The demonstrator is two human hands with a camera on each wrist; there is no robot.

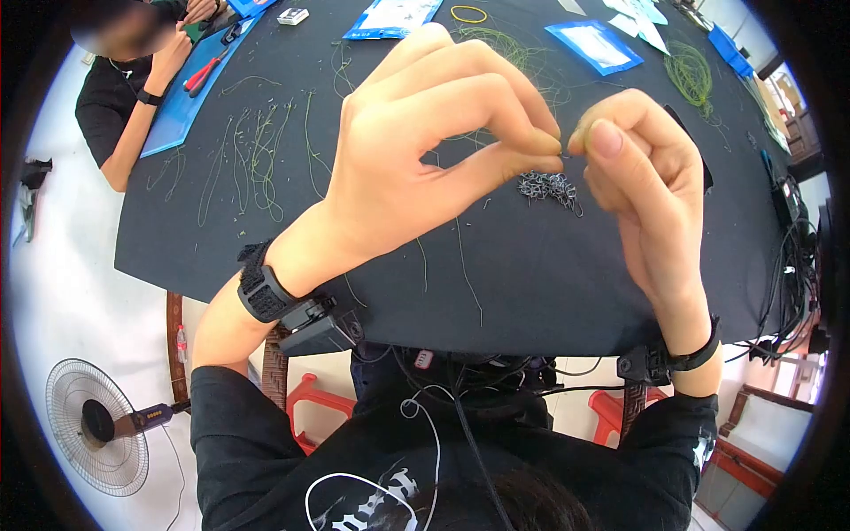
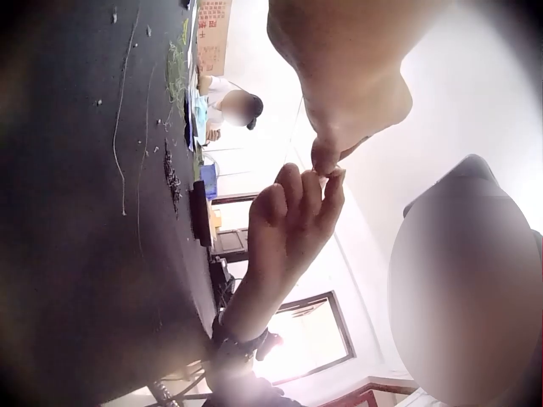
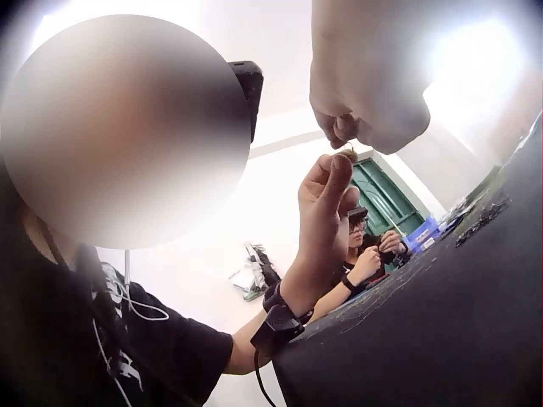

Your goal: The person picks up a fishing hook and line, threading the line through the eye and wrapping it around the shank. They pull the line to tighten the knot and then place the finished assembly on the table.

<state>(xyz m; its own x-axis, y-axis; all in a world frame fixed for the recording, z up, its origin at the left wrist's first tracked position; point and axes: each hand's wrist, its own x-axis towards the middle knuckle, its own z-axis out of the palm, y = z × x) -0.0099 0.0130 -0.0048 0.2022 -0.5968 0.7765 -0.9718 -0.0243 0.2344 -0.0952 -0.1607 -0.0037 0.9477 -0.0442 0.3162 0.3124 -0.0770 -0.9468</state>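
Thumb and fingertips of the left hand pinch together above the dark table. Facing it closely, the right hand has its thumb pressed against its curled index finger. A tiny thin piece shows between the two hands' fingertips in the right wrist view; what it is cannot be told. Fingers hide most of it. Behind and below the fingertips, a small pile of dark metal pieces lies on the table.
Green thread loops lie at the left, and a green coil at the back right. Blue-white packets and a yellow ring are at the back. Another person sits at the far left beside red-handled pliers.
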